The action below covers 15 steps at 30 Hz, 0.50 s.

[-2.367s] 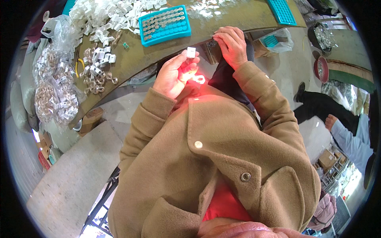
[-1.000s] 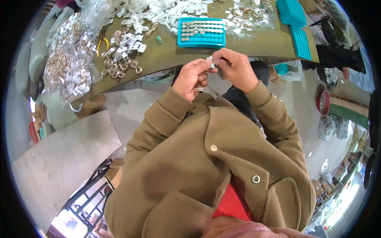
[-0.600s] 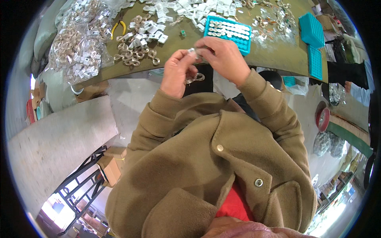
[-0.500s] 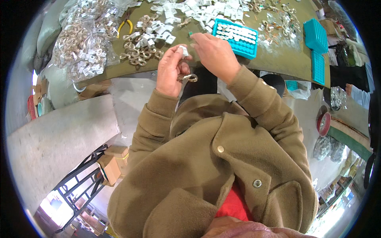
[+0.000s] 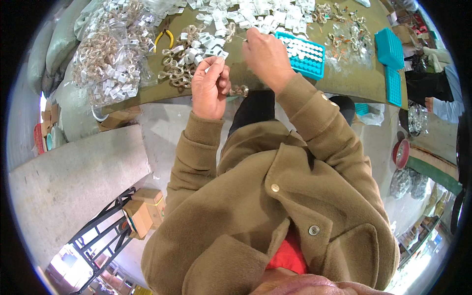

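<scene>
Spanning the upper part of the view, one olive table (image 5: pixel 354 82); on its left end, one clear bag (image 5: pixel 110 69) of coiled cords and white pieces; along the far side, one heap of white plastic pieces (image 5: pixel 270 14); at right, one stack of turquoise boxes (image 5: pixel 388 46), a turquoise tray (image 5: pixel 393 87) just beside it; nearer the middle, one turquoise rack (image 5: pixel 314 75), round discs in its back rows; one right hand (image 5: pixel 268 56), over the table just left of the rack, fingertips drawn together, whether on anything cannot be told; one left hand (image 5: pixel 209 93), at the table's near edge, thumb and forefinger pinching one white piece (image 5: pixel 222 55), other fingers curled; one pair of yellow-handled pliers (image 5: pixel 170 37), near the bag; one coiled cord (image 5: pixel 239 90), hanging out beside the curled fingers, long axis sideways, loop end toward the right; the white piece itself, pointing up and away from the wearer, its long axis too small to tell.

Changed since half a second ago: fingertips of the two hands wider apart; a small green piece, then by the right fingertips, now out of sight; left pinch unchanged; any print too small to read.
</scene>
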### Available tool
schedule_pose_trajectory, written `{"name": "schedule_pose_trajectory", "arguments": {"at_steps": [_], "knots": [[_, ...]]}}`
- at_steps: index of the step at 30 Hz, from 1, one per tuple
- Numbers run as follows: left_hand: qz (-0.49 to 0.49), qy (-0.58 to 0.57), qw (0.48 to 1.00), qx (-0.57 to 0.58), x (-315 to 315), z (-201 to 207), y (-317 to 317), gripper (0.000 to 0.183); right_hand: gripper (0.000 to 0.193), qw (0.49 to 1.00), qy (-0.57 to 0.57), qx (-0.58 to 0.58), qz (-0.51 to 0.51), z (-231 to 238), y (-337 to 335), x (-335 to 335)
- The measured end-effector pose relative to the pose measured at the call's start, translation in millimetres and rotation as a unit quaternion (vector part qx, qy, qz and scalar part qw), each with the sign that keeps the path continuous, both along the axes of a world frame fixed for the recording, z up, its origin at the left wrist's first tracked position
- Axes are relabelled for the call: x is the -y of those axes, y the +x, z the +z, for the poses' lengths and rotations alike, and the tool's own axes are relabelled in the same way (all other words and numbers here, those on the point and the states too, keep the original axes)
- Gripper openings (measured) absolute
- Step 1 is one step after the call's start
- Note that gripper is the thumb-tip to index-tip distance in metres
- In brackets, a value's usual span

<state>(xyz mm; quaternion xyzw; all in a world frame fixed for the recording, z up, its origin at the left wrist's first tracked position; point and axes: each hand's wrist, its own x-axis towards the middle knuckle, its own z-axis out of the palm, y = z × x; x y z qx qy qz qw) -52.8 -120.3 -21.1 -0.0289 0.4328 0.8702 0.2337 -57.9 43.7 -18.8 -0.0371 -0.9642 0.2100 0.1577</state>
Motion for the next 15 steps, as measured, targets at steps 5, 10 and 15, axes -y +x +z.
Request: {"name": "schedule_pose_trajectory", "arguments": {"at_steps": [5, 10, 15], "knots": [[0.027, -0.185, 0.964, -0.188, -10, 18, 4, 0.018, 0.011, 0.99, -0.106, -0.064, 0.063, 14, 29, 0], [-0.081, -0.304, 0.918, -0.242, -26, 24, 8, 0.024, 0.012, 0.97, -0.161, -0.132, 0.125, 30, 62, -21], [-0.157, -0.269, 0.937, -0.157, -28, 25, 17, 0.014, 0.009, 0.963, -0.237, -0.084, 0.098, 40, 84, -37]]}}
